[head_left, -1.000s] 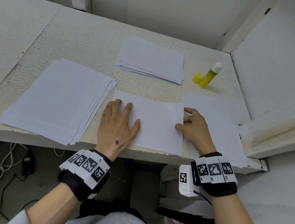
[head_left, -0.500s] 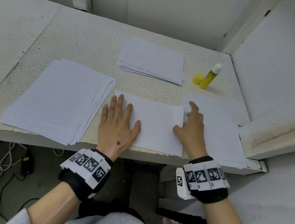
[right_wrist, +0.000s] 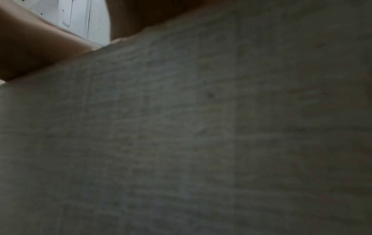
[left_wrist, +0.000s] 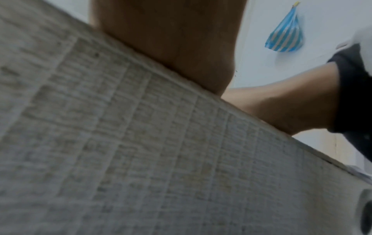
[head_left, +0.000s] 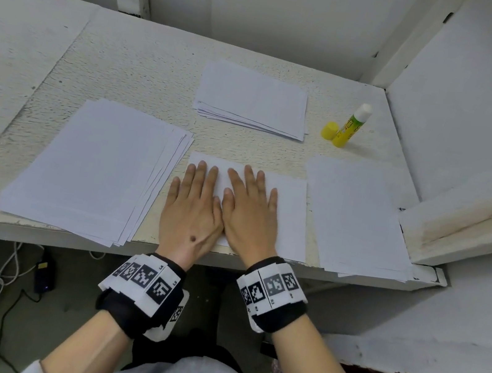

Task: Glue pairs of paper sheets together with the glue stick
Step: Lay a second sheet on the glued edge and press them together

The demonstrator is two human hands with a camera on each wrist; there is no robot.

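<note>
A rough white table (head_left: 134, 70) is seen. On it are laid: a sheet (head_left: 286, 212) under both hands, stacks left (head_left: 94, 167), right (head_left: 359, 221) and beyond (head_left: 253, 96), a glue stick (head_left: 350, 126) and cap (head_left: 329, 130) beyond-right.

Little here can be read. The glue stick (head_left: 349, 128) carries a green and yellow label with red lettering running along its body, but the characters are too small and blurred to make out. The band on the left wrist (head_left: 142, 279) bears a row of black-and-white square code markers; small printed characters sit at the edges of its white tiles, too small to read with certainty. The band on the right wrist (head_left: 271, 288) shows the same kind of square markers, with tiny marks below them that stay illegible. The paper sheets are blank. Both wrist views are dark and blurred and show no writing.
</note>
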